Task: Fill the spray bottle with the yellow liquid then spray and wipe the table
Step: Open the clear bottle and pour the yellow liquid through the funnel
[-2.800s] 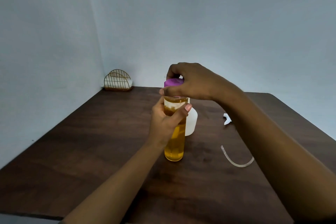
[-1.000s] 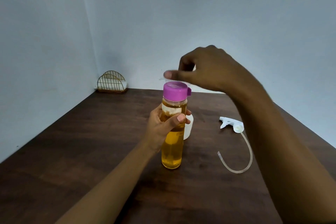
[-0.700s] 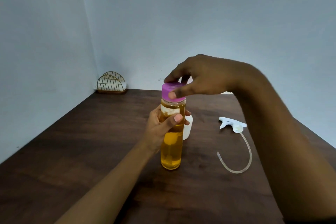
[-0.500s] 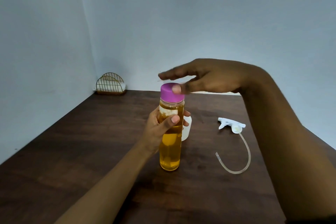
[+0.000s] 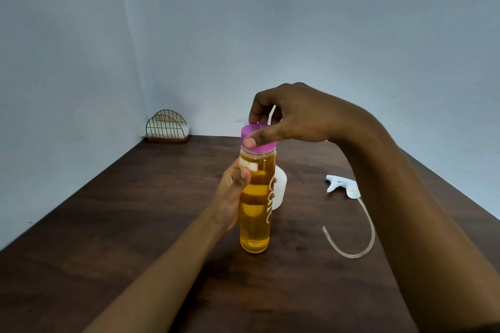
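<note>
At the middle of the dark wooden tabletop (image 5: 135, 224) a tall clear bottle (image 5: 257, 197) stands upright, its base on the wood. The left hand (image 5: 231, 194) grips it from the left side, fingers wrapped round the upper half and the thumb lying on the near face just below the shoulder. From above and the right, the right hand (image 5: 292, 116) reaches down onto the purple cap (image 5: 257, 140). Its thumb presses the cap's near edge and its curled fingers hook over the far edge, so the cap is pinched between them. Yellow liquid (image 5: 254, 240) fills the bottle almost to the neck, and white lettering runs down its right side.

Just behind it, to the far right and mostly hidden, stands a white spray bottle (image 5: 280, 189); its wall is opaque, so its contents cannot be told. Farther right, a white trigger spray head (image 5: 338, 186) lies on the wood, apart from that bottle and partly covered by the right forearm. Its clear dip tube (image 5: 365, 238) curves toward the near side. By the wall in the far left corner sits a gold wire holder (image 5: 166, 127) with something white in it.
</note>
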